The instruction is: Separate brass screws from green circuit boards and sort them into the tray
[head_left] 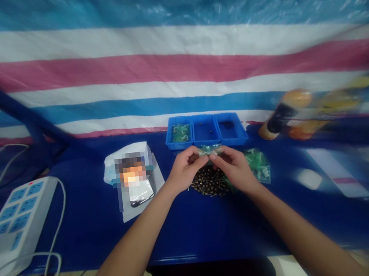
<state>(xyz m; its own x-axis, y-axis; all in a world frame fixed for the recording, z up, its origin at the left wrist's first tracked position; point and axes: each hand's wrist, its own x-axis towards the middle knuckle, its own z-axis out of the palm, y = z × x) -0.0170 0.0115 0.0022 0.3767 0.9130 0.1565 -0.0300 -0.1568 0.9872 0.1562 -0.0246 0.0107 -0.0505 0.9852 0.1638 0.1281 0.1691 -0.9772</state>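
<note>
My left hand (pixel 184 169) and my right hand (pixel 235 167) meet above a blue table (pixel 194 229). Both pinch the top of a clear plastic bag (pixel 209 150) that holds small green parts. Under the hands lies a heap of small dark parts (pixel 209 184). A second clear bag of green parts (pixel 258 165) lies just right of my right hand.
Three joined blue bins (pixel 206 130) stand behind the hands; the left one holds green parts. A phone on white paper (pixel 138 184) lies to the left. A white power strip (pixel 13 222) with cables sits at far left. Blurred orange bottles (pixel 284 116) and a white card (pixel 336 172) are at right.
</note>
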